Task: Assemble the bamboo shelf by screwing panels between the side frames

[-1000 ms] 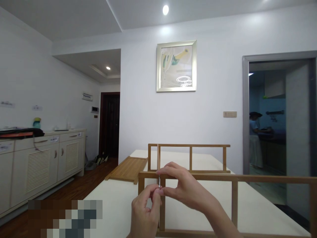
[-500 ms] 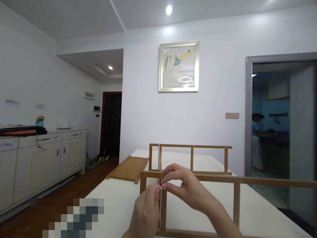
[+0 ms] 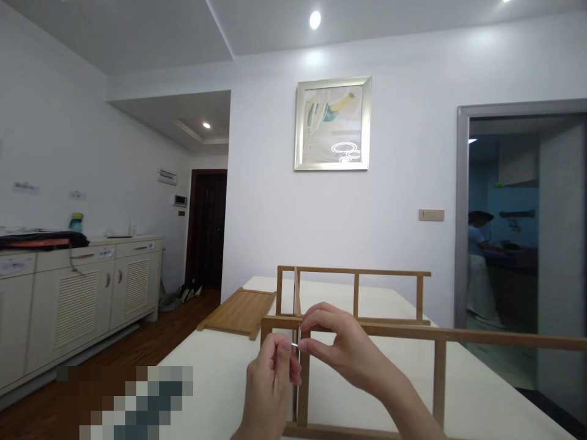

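Note:
My left hand [image 3: 270, 385] and my right hand [image 3: 342, 348] meet in front of a bamboo frame [image 3: 440, 339] that stands upright on the white table [image 3: 220, 373]. Both pinch a small silvery metal piece [image 3: 297, 342], perhaps a key or screw, right at the frame's left upright bar, just below its top rail. A second bamboo frame [image 3: 355, 273] stands farther back on the table. A thin slat rises between the two frames.
A flat bamboo board [image 3: 238, 311] lies at the table's far left edge. A white sideboard [image 3: 77, 293] lines the left wall. A framed picture [image 3: 332, 122] hangs ahead. Through the doorway on the right another person [image 3: 479, 263] stands at a counter.
The view has shifted slightly. My left fingers have turned a little around the small metal piece, while my right hand stays pinched at the same spot on the frame.

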`<state>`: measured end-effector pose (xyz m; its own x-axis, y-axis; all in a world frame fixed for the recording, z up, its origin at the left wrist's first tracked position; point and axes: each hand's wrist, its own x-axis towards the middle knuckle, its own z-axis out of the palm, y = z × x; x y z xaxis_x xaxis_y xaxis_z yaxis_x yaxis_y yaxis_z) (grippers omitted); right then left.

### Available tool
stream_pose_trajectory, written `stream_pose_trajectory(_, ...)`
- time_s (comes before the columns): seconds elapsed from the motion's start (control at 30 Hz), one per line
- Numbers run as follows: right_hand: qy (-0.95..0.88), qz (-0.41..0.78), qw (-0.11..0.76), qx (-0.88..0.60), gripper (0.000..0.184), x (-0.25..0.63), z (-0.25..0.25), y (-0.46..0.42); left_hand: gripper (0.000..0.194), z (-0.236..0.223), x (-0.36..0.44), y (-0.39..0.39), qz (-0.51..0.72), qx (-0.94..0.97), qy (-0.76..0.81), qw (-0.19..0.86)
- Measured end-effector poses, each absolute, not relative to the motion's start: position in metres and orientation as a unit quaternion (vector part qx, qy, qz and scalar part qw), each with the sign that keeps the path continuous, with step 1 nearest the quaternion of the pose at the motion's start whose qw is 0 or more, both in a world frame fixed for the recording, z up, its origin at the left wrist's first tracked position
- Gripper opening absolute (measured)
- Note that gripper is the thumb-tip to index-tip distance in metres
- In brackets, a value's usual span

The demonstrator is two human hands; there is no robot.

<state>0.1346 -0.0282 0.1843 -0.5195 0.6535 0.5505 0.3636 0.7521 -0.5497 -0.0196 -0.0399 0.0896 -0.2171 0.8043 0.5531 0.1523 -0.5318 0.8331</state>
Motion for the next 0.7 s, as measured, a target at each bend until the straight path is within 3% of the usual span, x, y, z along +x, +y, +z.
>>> stream_pose_trajectory(0.13, -0.852, 0.187, 0.385, -0.300, 0.016, 0.135, 0.185, -0.029, 0.043, 0.097, -0.017, -0.041, 0.679, 0.537, 0.384, 0.322)
stream_pose_trajectory(0.33, -0.858, 0.176, 0.362, -0.320, 0.012, 0.135, 0.187, -0.032, 0.049, 0.107, -0.012, -0.043, 0.673, 0.519, 0.359, 0.385)
stream_pose_trajectory(0.7, -0.859, 0.178, 0.372, -0.304, 0.009, 0.135, 0.186, -0.031, 0.050, 0.105, -0.006, -0.039, 0.635, 0.532, 0.407, 0.385)
